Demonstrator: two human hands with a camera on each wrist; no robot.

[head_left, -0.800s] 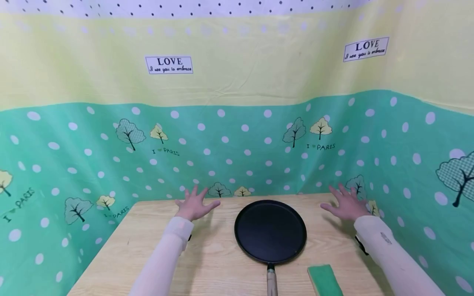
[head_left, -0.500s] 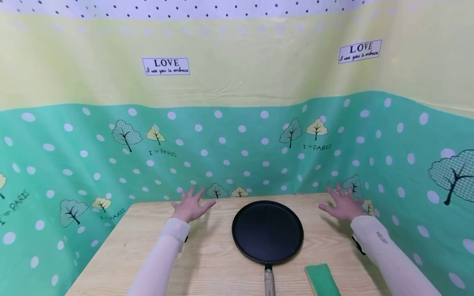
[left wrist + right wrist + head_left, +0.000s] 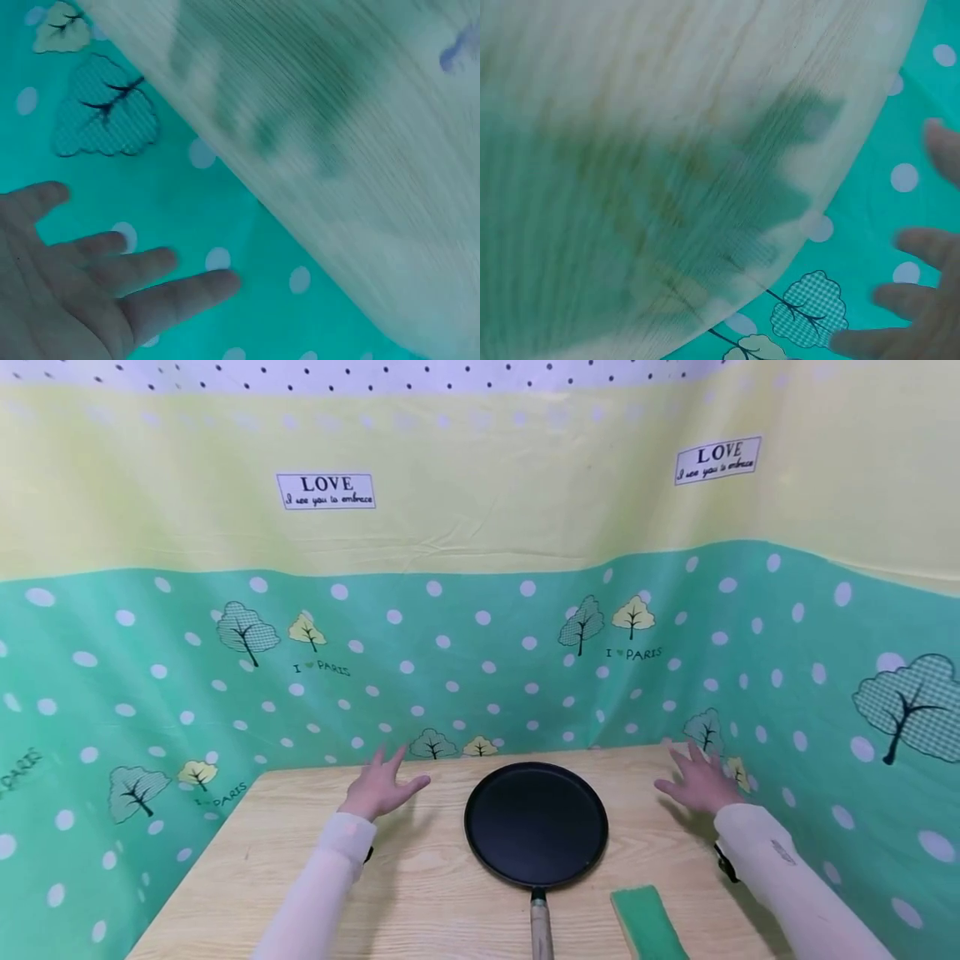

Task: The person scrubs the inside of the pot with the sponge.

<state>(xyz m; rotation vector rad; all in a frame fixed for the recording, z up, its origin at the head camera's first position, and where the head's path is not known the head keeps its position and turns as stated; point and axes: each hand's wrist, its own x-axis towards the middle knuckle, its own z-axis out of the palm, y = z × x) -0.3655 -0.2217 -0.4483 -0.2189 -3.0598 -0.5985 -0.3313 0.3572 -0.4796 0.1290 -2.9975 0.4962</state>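
Note:
A black round flat pan [image 3: 536, 823] with a wooden handle [image 3: 541, 928] lies on the table, its handle toward me. Right of the handle lies a green sponge-like block [image 3: 648, 923] with a pale side, cut off by the frame's bottom. My left hand [image 3: 380, 788] is held over the table left of the pan, fingers spread and holding nothing. Likewise spread, my right hand [image 3: 703, 782] hovers to the pan's right. Spread fingers [image 3: 180, 296] show in the left wrist view, and part of the right hand [image 3: 922, 300] appears in the right wrist view.
The light wooden table [image 3: 300, 852] ends at a hanging curtain [image 3: 480, 652] printed with dots and trees. The curtain also encloses the left and right sides, close beyond my right hand.
The head view has shifted slightly, so the pan and block sit a little further left. Both hands stay spread, with only slight movement.

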